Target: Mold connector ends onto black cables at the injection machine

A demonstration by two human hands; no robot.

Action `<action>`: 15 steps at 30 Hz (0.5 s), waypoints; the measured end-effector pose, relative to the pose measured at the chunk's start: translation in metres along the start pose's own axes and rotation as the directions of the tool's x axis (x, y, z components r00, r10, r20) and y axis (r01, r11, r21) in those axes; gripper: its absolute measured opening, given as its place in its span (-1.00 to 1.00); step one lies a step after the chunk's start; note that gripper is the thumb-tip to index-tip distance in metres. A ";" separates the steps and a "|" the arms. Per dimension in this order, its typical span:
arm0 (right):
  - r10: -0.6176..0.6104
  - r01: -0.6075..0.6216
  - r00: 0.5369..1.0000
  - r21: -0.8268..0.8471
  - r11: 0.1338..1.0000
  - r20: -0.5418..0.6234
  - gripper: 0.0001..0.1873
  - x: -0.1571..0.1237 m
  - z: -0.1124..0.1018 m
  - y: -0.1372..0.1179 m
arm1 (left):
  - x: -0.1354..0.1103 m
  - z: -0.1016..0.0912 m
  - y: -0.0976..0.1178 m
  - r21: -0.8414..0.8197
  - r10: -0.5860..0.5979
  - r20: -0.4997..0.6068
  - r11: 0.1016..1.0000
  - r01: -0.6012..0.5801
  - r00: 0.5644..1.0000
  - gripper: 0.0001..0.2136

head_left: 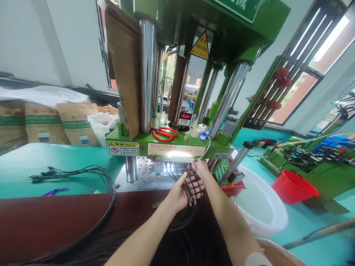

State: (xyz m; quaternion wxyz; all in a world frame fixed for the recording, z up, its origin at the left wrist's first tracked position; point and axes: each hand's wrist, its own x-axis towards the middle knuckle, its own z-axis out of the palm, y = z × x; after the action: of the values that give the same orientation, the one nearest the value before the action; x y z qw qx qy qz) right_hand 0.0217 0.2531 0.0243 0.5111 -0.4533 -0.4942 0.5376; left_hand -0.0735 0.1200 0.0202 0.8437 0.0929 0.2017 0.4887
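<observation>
My left hand [185, 190] is turned palm up in front of the green press [127, 138], with several thin black cables [188, 188] lying across the palm and fingers. The thumb rests over them. These cables run up into the gap above the metal lower plate [141, 173]. Just beyond, my right hand [199, 169] is at the right end of the lit lamp [181, 159], fingers bent together close to the cables. What those fingers pinch is too small and partly hidden.
Red-handled scissors [165, 134] and a blue-white spool [203, 136] sit on the press ledge. A cable bundle [74, 169] lies on the left. To the right are a button panel [222, 170], a white tub [279, 214] and a red bucket [295, 188].
</observation>
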 end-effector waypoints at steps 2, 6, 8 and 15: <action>0.006 -0.006 1.000 0.005 1.000 -0.021 -0.73 -0.014 -0.005 -0.002 | -0.009 0.004 -0.016 0.000 0.001 -0.027 1.000 -0.001 1.000 -0.78; 0.002 0.000 0.998 0.022 1.000 -0.066 -0.84 -0.040 -0.004 -0.003 | -0.034 0.015 -0.031 -0.135 0.006 -0.034 0.991 -0.011 0.999 -0.87; 0.004 -0.001 0.996 0.030 1.000 -0.092 -0.87 -0.050 0.001 -0.001 | -0.049 0.020 -0.033 -0.223 -0.011 -0.045 0.975 0.001 0.999 -0.79; 0.010 0.001 0.988 0.072 0.997 -0.153 -0.85 -0.064 0.001 0.004 | -0.133 0.007 -0.081 0.056 -0.176 -0.006 0.983 0.176 0.984 -0.78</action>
State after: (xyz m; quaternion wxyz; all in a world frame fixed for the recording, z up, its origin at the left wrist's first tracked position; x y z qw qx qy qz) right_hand 0.0249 0.1889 0.0190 0.5622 -0.4758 -0.4328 0.5198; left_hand -0.0656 -0.0349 0.0312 0.8806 0.0983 0.2233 0.4063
